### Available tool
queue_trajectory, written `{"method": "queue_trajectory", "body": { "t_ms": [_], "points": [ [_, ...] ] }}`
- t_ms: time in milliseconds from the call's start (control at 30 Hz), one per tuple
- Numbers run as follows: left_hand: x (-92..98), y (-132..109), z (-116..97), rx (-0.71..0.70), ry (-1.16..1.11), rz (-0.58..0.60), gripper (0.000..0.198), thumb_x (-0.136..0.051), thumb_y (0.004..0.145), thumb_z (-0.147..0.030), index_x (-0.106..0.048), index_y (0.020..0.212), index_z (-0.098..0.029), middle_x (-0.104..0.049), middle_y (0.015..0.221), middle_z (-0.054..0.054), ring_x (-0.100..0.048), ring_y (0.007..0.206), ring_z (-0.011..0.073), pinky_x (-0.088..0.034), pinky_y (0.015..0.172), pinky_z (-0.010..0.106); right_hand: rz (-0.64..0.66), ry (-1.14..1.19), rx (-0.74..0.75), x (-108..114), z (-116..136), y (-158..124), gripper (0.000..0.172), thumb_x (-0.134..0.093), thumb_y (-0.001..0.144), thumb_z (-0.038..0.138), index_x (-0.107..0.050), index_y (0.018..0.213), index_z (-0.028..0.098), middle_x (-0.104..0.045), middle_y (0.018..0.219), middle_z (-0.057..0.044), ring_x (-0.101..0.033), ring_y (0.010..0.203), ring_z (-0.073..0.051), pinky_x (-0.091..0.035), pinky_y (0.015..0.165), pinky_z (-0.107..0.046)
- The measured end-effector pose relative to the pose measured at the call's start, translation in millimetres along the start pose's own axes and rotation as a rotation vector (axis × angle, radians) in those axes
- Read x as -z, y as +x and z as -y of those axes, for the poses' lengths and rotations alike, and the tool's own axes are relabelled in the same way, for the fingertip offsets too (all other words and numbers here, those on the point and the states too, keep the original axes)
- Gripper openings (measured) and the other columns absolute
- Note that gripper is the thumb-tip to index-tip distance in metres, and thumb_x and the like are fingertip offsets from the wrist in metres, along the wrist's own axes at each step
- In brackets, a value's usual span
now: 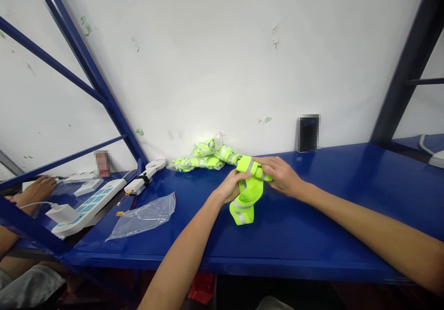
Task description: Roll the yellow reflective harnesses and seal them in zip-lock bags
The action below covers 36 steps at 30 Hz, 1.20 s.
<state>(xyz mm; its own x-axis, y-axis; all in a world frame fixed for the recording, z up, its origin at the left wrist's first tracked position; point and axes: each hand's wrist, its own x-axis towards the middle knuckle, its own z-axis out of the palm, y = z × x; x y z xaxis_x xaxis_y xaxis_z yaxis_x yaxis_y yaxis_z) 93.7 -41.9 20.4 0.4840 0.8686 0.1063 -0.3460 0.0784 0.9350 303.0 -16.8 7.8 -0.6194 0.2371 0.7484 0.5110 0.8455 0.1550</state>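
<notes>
1. Both hands are on one yellow-green reflective strap (pixel 252 190), held above the middle of the blue bench (pixel 322 222); a loop and a loose end hang below the fingers.
2. The left hand (pixel 229 186) grips the strap from the near left, thumb on top.
3. The right hand (pixel 279 175) pinches its folded upper part from the right.
4. Just behind the hands, a heap of similar strips in clear plastic (pixel 199 161) lies by the white wall (pixel 222 60), limiting the space on that side; whether the held strap joins it, I cannot tell.
5. To the left, a flat clear bag (pixel 149 217) lies near the bench's front edge.
6. Beyond it are a white block with a black band (pixel 138 182) and a small white fan (pixel 157 164).
7. A power strip (pixel 93 208) with a white plug (pixel 63 213) and a blue metal frame (pixel 104 95) bound the left side; past them is another person's hand (pixel 43 188).
8. To the right, a dark, blurred-out slab (pixel 307 135) leans against the wall.
</notes>
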Motion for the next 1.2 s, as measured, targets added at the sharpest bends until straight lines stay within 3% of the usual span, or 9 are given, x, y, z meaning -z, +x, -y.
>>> {"method": "queue_trajectory", "body": {
  "t_ms": [133,233,367,433,567,767,867,1033,1200],
  "points": [
    [-3.5,-1,3,0.026,-0.070,-0.068,0.045,-0.069,0.080,-0.036,-0.063,0.116,-0.010,-0.072,0.099,0.012,-0.067,0.092,0.0246,-0.049,0.089,0.038,0.080,0.015,0.000,-2,7,3,0.043,-0.043,0.069,-0.006,-0.058,0.099,0.021,-0.054,0.140,-0.011,-0.051,0.123,-0.033,-0.044,0.091,-0.051],
    [1.9,1,4,0.054,-0.009,-0.147,0.040,-0.070,0.080,-0.033,-0.064,0.113,-0.010,-0.072,0.099,0.012,-0.068,0.090,0.0245,-0.050,0.089,0.038,0.127,0.202,-0.122,2,9,3,0.051,-0.050,0.075,0.001,-0.053,0.120,0.023,-0.049,0.144,-0.011,-0.045,0.130,-0.032,-0.039,0.100,-0.053],
    [5.7,-1,-2,-0.024,-0.041,-0.058,0.055,-0.074,0.077,-0.028,-0.054,0.126,-0.013,-0.068,0.115,0.015,-0.065,0.105,0.0286,-0.049,0.095,0.043,0.188,0.730,-0.525,10,4,4,0.091,-0.066,0.079,0.030,-0.012,0.152,0.032,-0.023,0.158,-0.011,-0.032,0.140,-0.034,-0.034,0.108,-0.055],
    [5.6,-2,-2,-0.062,-0.047,-0.020,0.064,-0.076,0.076,-0.026,-0.048,0.132,-0.017,-0.066,0.120,0.016,-0.064,0.109,0.0296,-0.048,0.097,0.045,0.187,1.051,-0.713,12,2,7,0.095,-0.063,0.083,0.039,0.001,0.153,0.033,-0.028,0.156,-0.011,-0.039,0.137,-0.031,-0.039,0.106,-0.050],
    [6.1,-2,4,-0.096,-0.009,-0.016,0.076,-0.078,0.072,-0.017,-0.038,0.136,-0.027,-0.063,0.126,0.011,-0.064,0.110,0.0258,-0.046,0.099,0.046,0.174,1.349,-0.860,12,7,12,0.088,-0.068,0.081,0.038,-0.017,0.152,0.031,-0.056,0.133,-0.010,-0.058,0.118,-0.029,-0.051,0.094,-0.044],
    [3.2,5,9,-0.169,-0.031,-0.070,0.071,-0.074,0.073,-0.014,-0.041,0.135,-0.024,-0.065,0.119,0.010,-0.065,0.105,0.0234,-0.049,0.097,0.041,-0.001,1.098,-0.728,8,17,17,0.055,-0.070,0.079,0.037,-0.053,0.128,0.020,-0.066,0.113,-0.008,-0.062,0.104,-0.027,-0.055,0.086,-0.041],
    [2.0,8,11,-0.104,-0.052,-0.127,0.082,-0.067,0.073,-0.006,-0.030,0.143,-0.030,-0.064,0.120,0.007,-0.066,0.101,0.0214,-0.051,0.092,0.040,-0.026,0.911,-0.586,6,20,16,0.047,-0.065,0.084,0.036,-0.055,0.126,0.020,-0.064,0.119,-0.009,-0.061,0.110,-0.028,-0.051,0.094,-0.043],
    [6.0,13,18,0.025,-0.042,-0.238,0.073,-0.055,0.070,-0.003,-0.035,0.139,-0.018,-0.068,0.103,0.010,-0.069,0.081,0.0211,-0.055,0.081,0.040,0.005,0.642,-0.379,4,24,12,0.044,-0.052,0.092,0.029,-0.049,0.136,0.026,-0.054,0.138,-0.009,-0.052,0.126,-0.028,-0.044,0.105,-0.046],
    [7.2,11,16,0.042,-0.039,-0.158,0.070,-0.053,0.072,-0.011,-0.033,0.137,-0.023,-0.069,0.098,0.007,-0.070,0.075,0.0218,-0.055,0.075,0.042,-0.048,0.462,-0.249,0,23,9,0.047,-0.049,0.091,0.019,-0.046,0.137,0.028,-0.050,0.143,-0.009,-0.049,0.129,-0.027,-0.042,0.106,-0.049]
  ]
}}
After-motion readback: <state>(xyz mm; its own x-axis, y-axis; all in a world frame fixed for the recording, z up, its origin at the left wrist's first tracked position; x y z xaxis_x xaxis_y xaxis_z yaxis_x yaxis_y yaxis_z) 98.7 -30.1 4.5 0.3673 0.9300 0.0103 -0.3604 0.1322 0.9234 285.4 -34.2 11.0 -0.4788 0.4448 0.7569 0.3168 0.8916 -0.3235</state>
